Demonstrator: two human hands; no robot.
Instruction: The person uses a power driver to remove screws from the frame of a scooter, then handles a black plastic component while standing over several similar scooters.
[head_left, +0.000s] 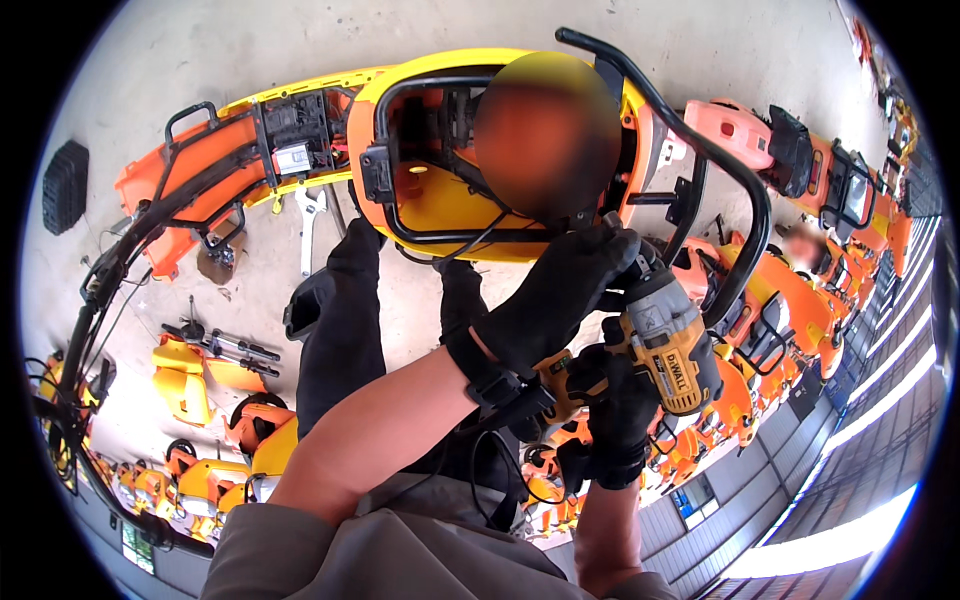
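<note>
Black work gloves cover both my hands, and grey sleeves sit nearest at the bottom edge. My right hand is wrapped around the grip of a yellow and black cordless drill, its fingers curled tight about the handle. My left hand lies over the top and back of the same drill, fingers bent and pressed together around the body, a wrist strap showing just below the glove. The drill sits at the centre right, close to me, with its nose pointing away toward a yellow plastic body shell.

Beyond the drill, that shell has an open cavity rimmed in black, with loose black cables inside. A curved black metal bar sweeps from the top of the shell down past the right of my hands. Part of the shell's opening is blurred out, so I cannot tell what lies there.

To the left, an orange panel with a black frame joins the yellow shell. Below it on the pale concrete floor lies a silver wrench. Farther off, rows of orange and yellow parts stretch along the right and lower left.
</note>
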